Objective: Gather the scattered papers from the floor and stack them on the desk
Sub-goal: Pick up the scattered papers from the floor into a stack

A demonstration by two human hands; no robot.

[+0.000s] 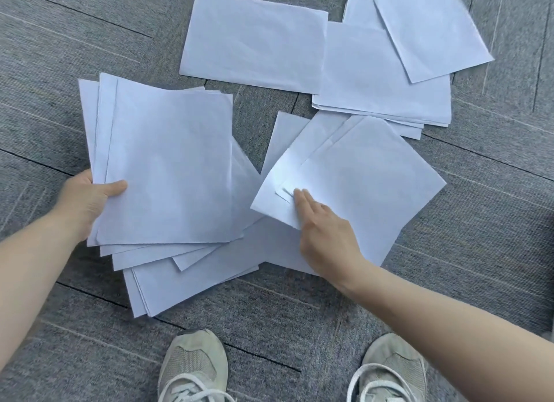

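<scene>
The left hand (85,197) pinches a stack of plain white sheets (168,167). The right hand (325,230), fingers flat, perhaps lifts a loose sheet (359,188); other papers (380,71) lie on ribbed grey carpet tiles (90,41).

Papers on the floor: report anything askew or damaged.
Nearly all lie askew. Loose sheets overlap at odd angles on the grey carpet. The left hand grips an uneven bundle; the right hand presses a fanned group, which has one dog-eared corner.
</scene>
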